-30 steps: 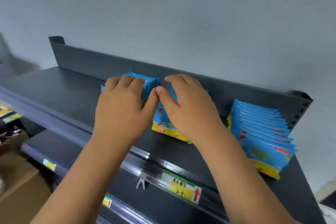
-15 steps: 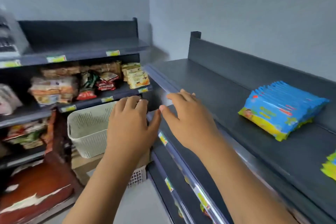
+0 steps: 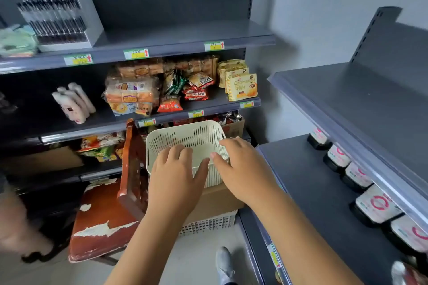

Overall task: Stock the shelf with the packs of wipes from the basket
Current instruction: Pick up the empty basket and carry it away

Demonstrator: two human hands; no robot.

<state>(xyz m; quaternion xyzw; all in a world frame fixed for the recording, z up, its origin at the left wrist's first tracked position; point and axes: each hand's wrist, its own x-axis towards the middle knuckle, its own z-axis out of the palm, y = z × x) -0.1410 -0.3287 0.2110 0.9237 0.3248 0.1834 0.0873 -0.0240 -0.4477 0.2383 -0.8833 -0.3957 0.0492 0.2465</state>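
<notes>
- The left hand (image 3: 176,178) is open with its fingers straight and close together. It holds nothing.
- The right hand (image 3: 245,169) is open too, with loose fingers and the thumb sticking out. It holds nothing.
- Both hands are over the near edge of the basket (image 3: 185,136). I cannot tell if they touch it.
- The basket is cream white with thin slots in its walls. It is at 12 o'clock from the hands.
- The basket sits on a brown cardboard box (image 3: 215,201), and the box sits on a white crate (image 3: 208,223).
- The grey shelf (image 3: 370,99) is at 3 o'clock from the basket, with its top board bare.
- Under it, a lower board holds a row of small black tubs (image 3: 375,206) with white lids.
- A worn red chair (image 3: 99,215) is at 9 o'clock from the basket.
- Bags of snacks (image 3: 240,85) fill another shelf at 12 o'clock, behind the basket.
</notes>
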